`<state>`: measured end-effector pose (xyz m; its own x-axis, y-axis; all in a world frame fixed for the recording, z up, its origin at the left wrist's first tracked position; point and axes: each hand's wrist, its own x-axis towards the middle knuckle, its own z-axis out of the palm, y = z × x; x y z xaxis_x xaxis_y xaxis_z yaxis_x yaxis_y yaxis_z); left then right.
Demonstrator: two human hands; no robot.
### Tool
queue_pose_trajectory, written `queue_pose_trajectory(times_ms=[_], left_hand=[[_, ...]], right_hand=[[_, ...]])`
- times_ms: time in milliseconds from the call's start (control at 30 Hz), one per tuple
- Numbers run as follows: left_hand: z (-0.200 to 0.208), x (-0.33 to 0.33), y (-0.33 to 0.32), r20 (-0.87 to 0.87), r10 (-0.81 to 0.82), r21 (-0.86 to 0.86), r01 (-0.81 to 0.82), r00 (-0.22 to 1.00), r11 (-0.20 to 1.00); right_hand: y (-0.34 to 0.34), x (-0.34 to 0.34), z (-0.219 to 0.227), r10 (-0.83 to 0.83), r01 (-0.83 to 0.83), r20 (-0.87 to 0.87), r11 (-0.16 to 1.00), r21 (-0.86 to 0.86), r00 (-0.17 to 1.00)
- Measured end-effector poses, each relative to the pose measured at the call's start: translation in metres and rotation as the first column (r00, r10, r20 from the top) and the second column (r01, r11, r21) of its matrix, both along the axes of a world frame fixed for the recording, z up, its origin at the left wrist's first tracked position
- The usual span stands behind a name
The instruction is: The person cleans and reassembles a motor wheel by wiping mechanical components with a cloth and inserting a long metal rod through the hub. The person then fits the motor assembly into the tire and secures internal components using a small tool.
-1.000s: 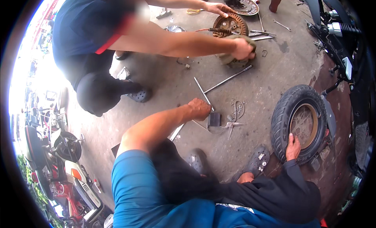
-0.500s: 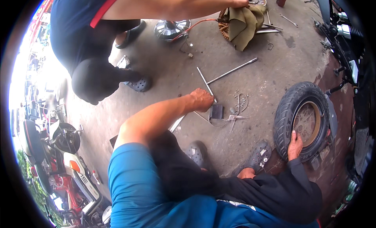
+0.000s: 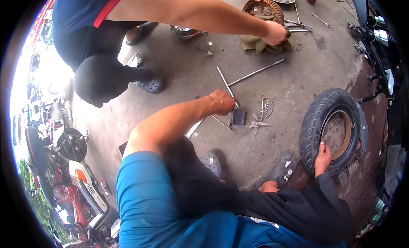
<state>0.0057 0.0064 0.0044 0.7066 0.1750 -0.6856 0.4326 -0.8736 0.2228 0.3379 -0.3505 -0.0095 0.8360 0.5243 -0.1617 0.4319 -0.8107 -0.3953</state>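
My left hand (image 3: 222, 102) hangs low at the end of my bent arm, its fingers curled. The hand's back hides whatever may be inside it. Just beyond it lies a metal T-handle wrench (image 3: 255, 72), one crossbar end close to my fingers. A small dark block (image 3: 238, 117) is on the ground beside that hand, with scissors (image 3: 257, 125) next to it. On my right, my right hand (image 3: 322, 159) grips the near sidewall of a black motorcycle tyre (image 3: 312, 129), thumb on top. The tyre leans with a brownish inner ring (image 3: 344, 148) showing inside.
At upper left a co-worker in a dark cap (image 3: 100, 81) bends over, one hand (image 3: 275, 33) pressing an olive cloth (image 3: 255, 44) beside a rusty round part (image 3: 263, 8). A spanner (image 3: 320, 19) lies far right. Motorcycles stand at left (image 3: 79, 180) and right (image 3: 387, 77).
The co-worker's hand and cloth have moved nearer, uncovering the rusty round part, and a second hand now shows on it. My own hands keep almost the same places.
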Motion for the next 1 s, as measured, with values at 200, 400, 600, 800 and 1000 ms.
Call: queue_pose_trajectory(times_ms=[200, 400, 600, 800, 1000], left_hand=[[0.009, -0.021, 0.046, 0.003, 0.377, 0.053, -0.377, 0.926, 0.925], [0.0, -0.076, 0.113, 0.198, 0.61, 0.172, -0.64, 0.767, 0.749], [-0.07, -0.081, 0.148, 0.601, 0.782, -0.176, -0.927, 0.164, 0.33], [-0.116, -0.064, 0.185, 0.738, 0.666, -0.4, -0.867, -0.111, 0.298], [-0.081, -0.069, 0.148, 0.424, 0.892, -0.64, -0.748, -0.156, 0.174]], right_hand=[[0.004, -0.004, 0.007, 0.003, 0.0, -0.051, 0.998, 0.061, 0.999], [-0.018, 0.015, 0.011, -0.049, 0.07, -0.09, 0.967, 0.245, 0.995], [0.002, 0.026, 0.088, 0.255, -0.259, 0.078, 0.964, 0.055, 0.964], [0.065, 0.017, 0.173, 0.579, -0.594, -0.134, 0.79, -0.15, 0.804], [0.233, -0.052, 0.151, 0.749, -0.799, -0.35, 0.602, 0.002, 0.563]])
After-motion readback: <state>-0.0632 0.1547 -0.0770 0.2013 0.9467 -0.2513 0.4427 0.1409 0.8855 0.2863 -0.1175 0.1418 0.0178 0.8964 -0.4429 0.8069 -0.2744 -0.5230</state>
